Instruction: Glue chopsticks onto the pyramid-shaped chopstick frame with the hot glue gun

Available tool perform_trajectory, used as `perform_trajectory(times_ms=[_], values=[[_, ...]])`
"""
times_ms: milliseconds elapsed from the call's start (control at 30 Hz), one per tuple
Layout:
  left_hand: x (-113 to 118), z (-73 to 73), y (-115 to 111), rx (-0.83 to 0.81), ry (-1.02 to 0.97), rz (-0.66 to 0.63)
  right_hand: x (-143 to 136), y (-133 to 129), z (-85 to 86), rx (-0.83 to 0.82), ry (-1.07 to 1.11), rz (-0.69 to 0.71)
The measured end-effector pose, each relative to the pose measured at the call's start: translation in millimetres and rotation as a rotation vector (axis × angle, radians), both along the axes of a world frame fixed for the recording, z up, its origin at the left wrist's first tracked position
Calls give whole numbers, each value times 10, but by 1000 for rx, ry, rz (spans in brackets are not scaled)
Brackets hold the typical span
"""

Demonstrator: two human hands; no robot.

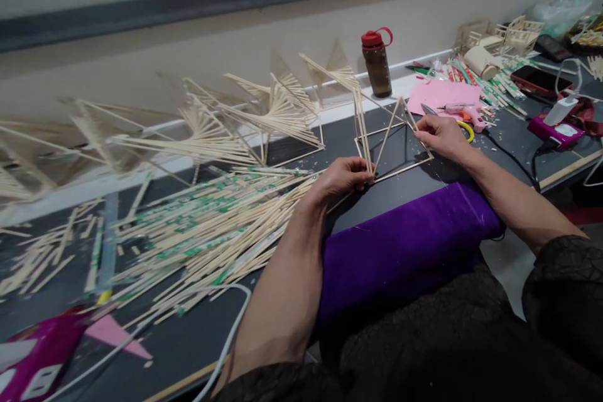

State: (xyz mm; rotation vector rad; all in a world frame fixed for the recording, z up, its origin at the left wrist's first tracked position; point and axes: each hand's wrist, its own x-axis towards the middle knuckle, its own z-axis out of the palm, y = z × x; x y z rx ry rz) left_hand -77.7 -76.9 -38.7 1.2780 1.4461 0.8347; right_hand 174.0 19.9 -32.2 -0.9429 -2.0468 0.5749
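A small open frame of thin wooden sticks (400, 171) stands on the dark table, with a square base and sticks rising to peaks. My left hand (343, 177) pinches its near left corner, where several sticks meet. At its right side, my right hand (441, 135) has its fingers closed on a slanted stick near the upper right peak. Behind and left of it are finished-looking fan-shaped stick structures (282, 119). A large pile of loose sticks (235, 220) lies left of my left hand.
A brown bottle with a red lid (377, 69) stands by the wall. Right of it are pink paper (443, 97), a pink glue gun (471, 116), yellow-handled scissors (466, 130) and a phone (541, 80). Purple cloth (409, 245) lies at the table's front edge.
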Motion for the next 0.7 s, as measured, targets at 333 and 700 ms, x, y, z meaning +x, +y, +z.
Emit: perform_trajectory(times_ms=[333, 700], values=[[0, 15, 28, 73, -155, 181, 15, 7, -19, 2, 0, -7], [50, -9, 31, 77, -147, 135, 35, 28, -16, 16, -13, -18]])
